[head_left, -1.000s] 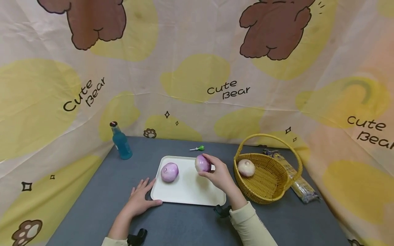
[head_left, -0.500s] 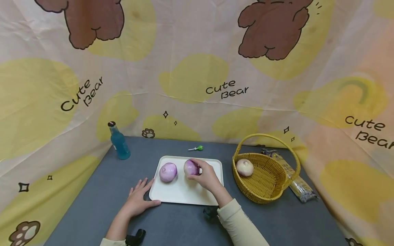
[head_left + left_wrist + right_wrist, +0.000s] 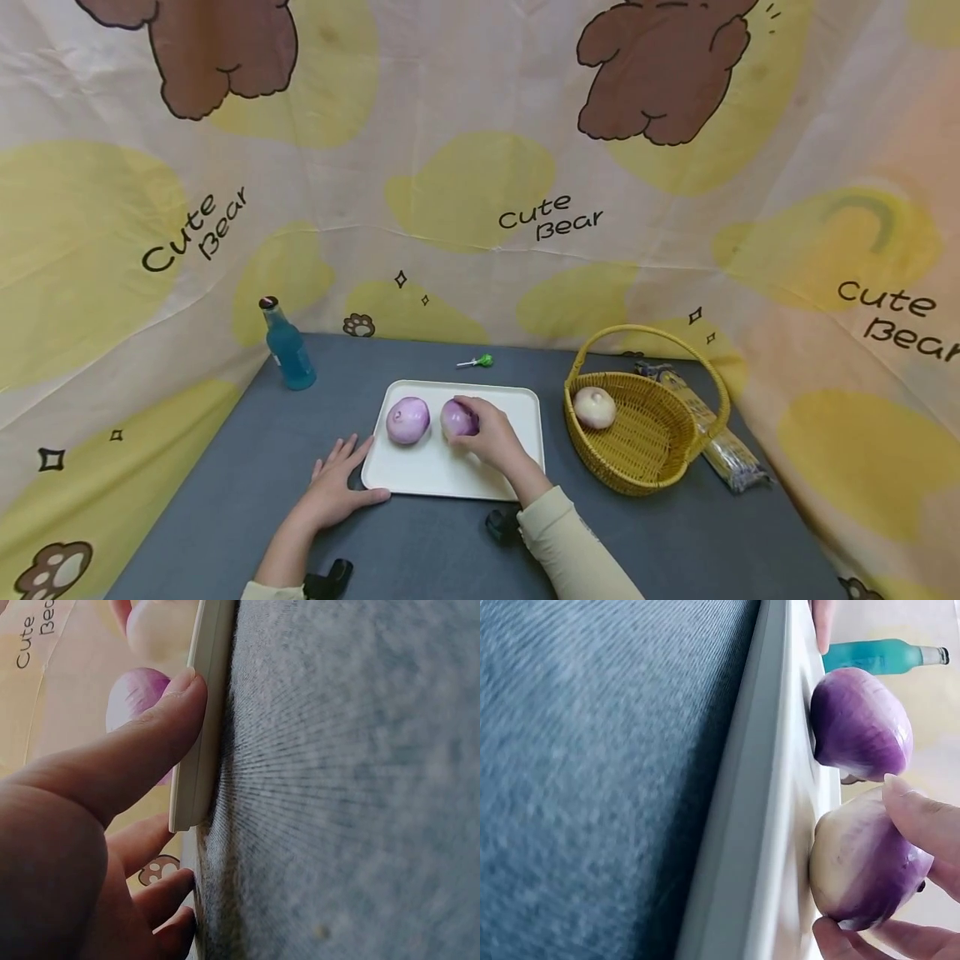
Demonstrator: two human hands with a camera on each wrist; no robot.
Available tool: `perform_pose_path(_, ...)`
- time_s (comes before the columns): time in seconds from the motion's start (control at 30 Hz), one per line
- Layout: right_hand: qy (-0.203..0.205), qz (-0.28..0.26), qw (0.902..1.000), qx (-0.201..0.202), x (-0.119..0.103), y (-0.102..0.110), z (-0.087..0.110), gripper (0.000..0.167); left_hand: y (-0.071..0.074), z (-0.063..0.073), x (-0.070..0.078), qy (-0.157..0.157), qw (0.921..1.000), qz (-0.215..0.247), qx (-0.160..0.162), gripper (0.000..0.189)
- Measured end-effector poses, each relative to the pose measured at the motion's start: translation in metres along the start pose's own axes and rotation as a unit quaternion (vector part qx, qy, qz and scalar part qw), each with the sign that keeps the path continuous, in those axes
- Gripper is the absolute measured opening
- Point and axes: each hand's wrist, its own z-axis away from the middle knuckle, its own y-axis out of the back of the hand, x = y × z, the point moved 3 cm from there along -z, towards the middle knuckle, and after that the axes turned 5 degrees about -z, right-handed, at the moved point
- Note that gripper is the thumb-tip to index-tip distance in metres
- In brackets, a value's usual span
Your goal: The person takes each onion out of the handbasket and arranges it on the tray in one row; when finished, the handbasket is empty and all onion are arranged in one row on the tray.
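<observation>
While the right hand [image 3: 489, 435] had a purple onion [image 3: 454, 420] firmly pinched between thumb and fingers, the left hand [image 3: 337, 492] lay spread at the near left corner of the white tray [image 3: 435, 482], its thumb and forefinger against the edge, clasping nothing. Down at the tray's middle went our attention, because there was the held onion, its underside right at the surface; whether its full weight rested there, nobody could tell. It was all about that narrow gap! A second onion [image 3: 408, 420] sat just to its left, a strip of bare tray between them, the pair lined up along the tray's long axis. Roundish, the held one showed no clear long axis; the right hand wrapped it from the right, easily the nearer hand.

Farther right on the tabletop [image 3: 420, 550], a basket [image 3: 648, 442] cradled a pale onion [image 3: 595, 407], with a packet [image 3: 738, 462] partly hidden behind. Beyond the tray lay a green lollipop [image 3: 480, 362]; far left, a blue bottle [image 3: 291, 354] stood.
</observation>
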Motion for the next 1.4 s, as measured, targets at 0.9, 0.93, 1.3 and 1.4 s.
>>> perform_pose_path(0.9, 0.001, 0.001, 1.0000, 0.007, -0.012, 0.010, 0.001, 0.085, 0.001, -0.002, -0.002, 0.001, 1.0000, -0.002, -0.001, 0.108)
perform_pose_path(0.93, 0.001, 0.002, 0.9999, 0.013, -0.014, 0.014, 0.002, 0.085, 0.001, -0.001, -0.001, 0.000, 1.0000, -0.003, 0.000, 0.108)
perform_pose_path(1.3, -0.007, -0.049, 0.9972, 0.056, -0.031, 0.065, 0.014, 0.078, 0.002, 0.001, 0.002, -0.008, 1.0000, 0.000, 0.006, 0.107)
perform_pose_path(1.4, -0.008, -0.041, 0.9964, 0.075, -0.032, 0.079, 0.019, 0.078, 0.001, 0.001, 0.002, -0.004, 1.0000, 0.000, 0.005, 0.107)
